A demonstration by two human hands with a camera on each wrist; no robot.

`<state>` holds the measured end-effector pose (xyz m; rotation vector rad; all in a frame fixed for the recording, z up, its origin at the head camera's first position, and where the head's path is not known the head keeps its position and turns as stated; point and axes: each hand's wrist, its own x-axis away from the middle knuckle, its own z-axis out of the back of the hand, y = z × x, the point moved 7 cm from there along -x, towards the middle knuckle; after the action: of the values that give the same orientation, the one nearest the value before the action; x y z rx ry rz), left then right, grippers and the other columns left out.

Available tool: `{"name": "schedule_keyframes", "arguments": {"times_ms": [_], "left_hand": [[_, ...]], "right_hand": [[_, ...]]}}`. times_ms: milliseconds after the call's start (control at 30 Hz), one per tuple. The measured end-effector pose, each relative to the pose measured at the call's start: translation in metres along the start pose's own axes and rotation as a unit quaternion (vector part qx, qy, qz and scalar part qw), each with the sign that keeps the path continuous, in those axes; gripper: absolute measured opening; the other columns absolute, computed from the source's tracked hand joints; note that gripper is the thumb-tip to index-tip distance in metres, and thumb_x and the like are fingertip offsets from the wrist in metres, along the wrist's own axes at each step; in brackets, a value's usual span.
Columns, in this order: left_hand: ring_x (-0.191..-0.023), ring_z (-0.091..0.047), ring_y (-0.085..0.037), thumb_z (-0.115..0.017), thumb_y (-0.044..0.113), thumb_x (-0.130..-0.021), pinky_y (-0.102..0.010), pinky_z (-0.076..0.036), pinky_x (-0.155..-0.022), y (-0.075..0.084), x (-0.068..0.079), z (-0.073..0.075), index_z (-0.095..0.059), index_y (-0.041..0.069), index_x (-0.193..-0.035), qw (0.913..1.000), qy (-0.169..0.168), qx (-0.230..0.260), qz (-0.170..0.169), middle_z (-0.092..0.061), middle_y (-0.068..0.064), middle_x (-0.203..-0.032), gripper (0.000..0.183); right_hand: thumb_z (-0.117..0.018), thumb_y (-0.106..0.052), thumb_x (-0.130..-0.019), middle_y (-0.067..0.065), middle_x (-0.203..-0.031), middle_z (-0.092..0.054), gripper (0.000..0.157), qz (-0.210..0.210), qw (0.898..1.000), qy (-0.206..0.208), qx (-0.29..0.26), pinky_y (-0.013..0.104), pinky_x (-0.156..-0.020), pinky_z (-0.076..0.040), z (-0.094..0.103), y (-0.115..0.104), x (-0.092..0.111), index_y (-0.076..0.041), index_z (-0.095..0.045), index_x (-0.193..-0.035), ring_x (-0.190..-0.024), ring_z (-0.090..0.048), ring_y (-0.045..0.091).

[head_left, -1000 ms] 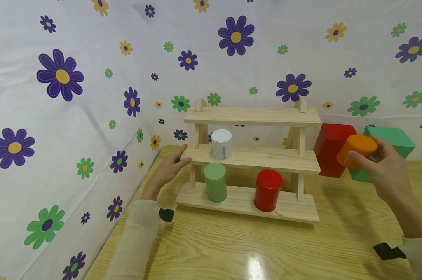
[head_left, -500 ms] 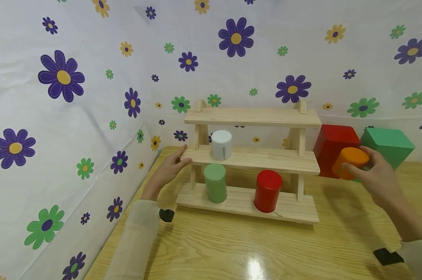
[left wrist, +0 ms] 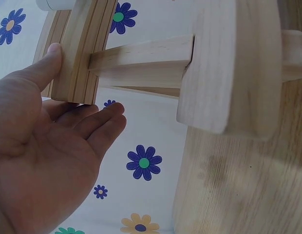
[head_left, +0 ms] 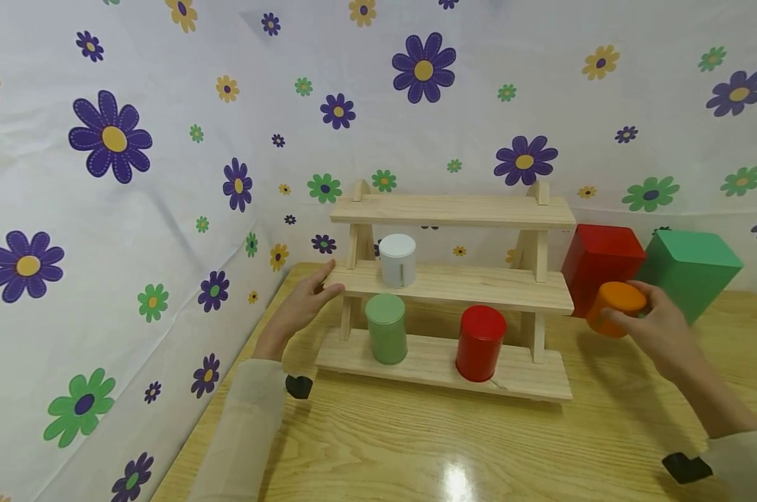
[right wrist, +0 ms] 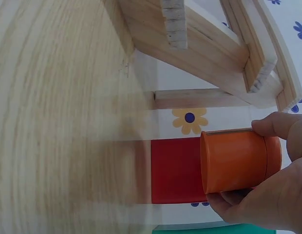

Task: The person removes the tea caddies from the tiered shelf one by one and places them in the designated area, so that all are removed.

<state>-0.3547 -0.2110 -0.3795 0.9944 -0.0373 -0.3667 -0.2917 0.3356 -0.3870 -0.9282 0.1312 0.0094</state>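
My right hand (head_left: 663, 335) holds an orange tin (head_left: 615, 307) at the right of the head view, beside the tiered wooden shelf. Thumb and fingers grip its sides near the lid; the right wrist view shows the orange tin (right wrist: 234, 161) raised off the table. At the shelf's left end, my left hand (head_left: 306, 300) grips the middle tier (head_left: 479, 286), the thumb on its front and fingers behind, partly hidden in the left wrist view. A white tin (head_left: 398, 261) stands on that tier. On the bottom tier (head_left: 429, 355) are a green tin (head_left: 387, 329) and a red tin (head_left: 482, 343).
A red box (head_left: 604, 261) and a green box (head_left: 692, 272) stand behind my right hand. The top tier (head_left: 454, 208) bears no tin. A flowered cloth (head_left: 165, 209) hangs at the left and back. The wooden table (head_left: 378, 446) extends in front.
My right hand has moved left and down with the orange tin, from in front of the green box to in front of the red box. My left hand stays at the shelf's end.
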Motion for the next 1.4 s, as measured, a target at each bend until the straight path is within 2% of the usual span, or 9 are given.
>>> {"name": "schedule_keyframes", "arguments": {"times_ms": [333,600,733,900,1067,1133,1300,1333,1400], "left_hand": [[-0.155,-0.017,-0.036,-0.052,0.026,-0.111,-0.051,-0.022,-0.124,0.001,-0.002,-0.001,-0.017,0.001,-0.164,0.9999,-0.001,0.009,0.004,-0.013,-0.014,-0.171,0.068],[-0.154,-0.018,-0.040,-0.053,0.020,-0.110,-0.052,-0.023,-0.123,0.032,0.012,0.000,-0.018,-0.005,-0.162,0.9998,-0.009,0.019,0.004,-0.014,-0.022,-0.169,0.067],[-0.154,-0.018,-0.041,-0.052,0.019,-0.111,-0.053,-0.023,-0.123,0.039,0.015,0.001,-0.018,-0.005,-0.162,0.9997,-0.010,0.020,0.001,-0.015,-0.023,-0.169,0.066],[-0.154,-0.018,-0.041,-0.052,0.018,-0.111,-0.053,-0.023,-0.123,0.039,0.015,0.001,-0.018,-0.005,-0.161,0.9997,-0.011,0.020,0.002,-0.014,-0.024,-0.169,0.066],[-0.155,-0.017,-0.039,-0.052,0.021,-0.111,-0.051,-0.022,-0.124,0.035,0.013,0.000,-0.018,-0.004,-0.162,0.9998,-0.011,0.018,0.007,-0.014,-0.021,-0.169,0.066],[-0.155,-0.016,-0.038,-0.052,0.021,-0.111,-0.051,-0.021,-0.124,0.027,0.010,-0.001,-0.017,-0.003,-0.162,0.9998,-0.009,0.015,0.008,-0.013,-0.019,-0.170,0.066],[-0.155,-0.017,-0.036,-0.052,0.027,-0.111,-0.051,-0.022,-0.124,0.005,0.000,-0.001,-0.017,0.002,-0.164,1.0000,-0.003,0.008,-0.001,-0.013,-0.014,-0.171,0.069],[-0.155,-0.018,-0.036,-0.052,0.029,-0.111,-0.050,-0.022,-0.124,0.003,0.000,-0.001,-0.017,0.003,-0.164,1.0000,-0.002,0.007,-0.003,-0.014,-0.014,-0.171,0.069],[-0.155,-0.019,-0.037,-0.053,0.028,-0.110,-0.051,-0.023,-0.124,0.013,0.004,0.000,-0.018,0.001,-0.164,1.0000,-0.005,0.008,-0.002,-0.014,-0.016,-0.171,0.069]], "right_hand": [[-0.064,-0.017,-0.103,0.044,-0.139,-0.036,0.075,0.001,1.000,-0.004,-0.009,0.002,-0.069,-0.040,-0.012,0.014,-0.002,0.025,-0.020,-0.147,-0.109,-0.045,0.048],[-0.066,-0.017,-0.101,0.044,-0.136,-0.039,0.075,-0.001,1.000,-0.017,0.005,0.004,-0.068,-0.039,-0.017,0.023,-0.003,0.026,-0.022,-0.145,-0.109,-0.047,0.049],[-0.066,-0.022,-0.102,0.044,-0.136,-0.040,0.076,-0.005,1.000,-0.025,0.017,0.006,-0.069,-0.039,-0.018,0.026,-0.004,0.025,-0.024,-0.145,-0.112,-0.046,0.052],[-0.066,-0.025,-0.102,0.044,-0.138,-0.038,0.079,-0.016,0.999,-0.036,0.024,0.015,-0.073,-0.040,-0.021,0.030,-0.004,0.024,-0.022,-0.146,-0.114,-0.045,0.054],[-0.067,-0.021,-0.101,0.043,-0.134,-0.040,0.076,-0.011,0.999,-0.039,0.022,0.011,-0.071,-0.041,-0.024,0.032,-0.004,0.025,-0.024,-0.145,-0.111,-0.047,0.053],[-0.067,-0.020,-0.101,0.043,-0.133,-0.041,0.075,-0.008,0.999,-0.038,0.023,0.009,-0.070,-0.042,-0.025,0.033,-0.005,0.025,-0.024,-0.144,-0.110,-0.048,0.052],[-0.067,-0.022,-0.102,0.042,-0.136,-0.041,0.075,-0.007,0.998,-0.046,0.033,0.026,-0.081,-0.044,-0.025,0.034,-0.006,0.023,-0.025,-0.145,-0.114,-0.046,0.054],[-0.067,-0.023,-0.102,0.042,-0.137,-0.041,0.076,-0.006,0.998,-0.047,0.034,0.030,-0.082,-0.044,-0.025,0.034,-0.006,0.023,-0.025,-0.146,-0.115,-0.046,0.054],[-0.066,-0.026,-0.102,0.043,-0.138,-0.040,0.079,-0.005,0.998,-0.048,0.037,0.041,-0.087,-0.048,-0.025,0.033,-0.005,0.023,-0.023,-0.147,-0.116,-0.046,0.055]]}}
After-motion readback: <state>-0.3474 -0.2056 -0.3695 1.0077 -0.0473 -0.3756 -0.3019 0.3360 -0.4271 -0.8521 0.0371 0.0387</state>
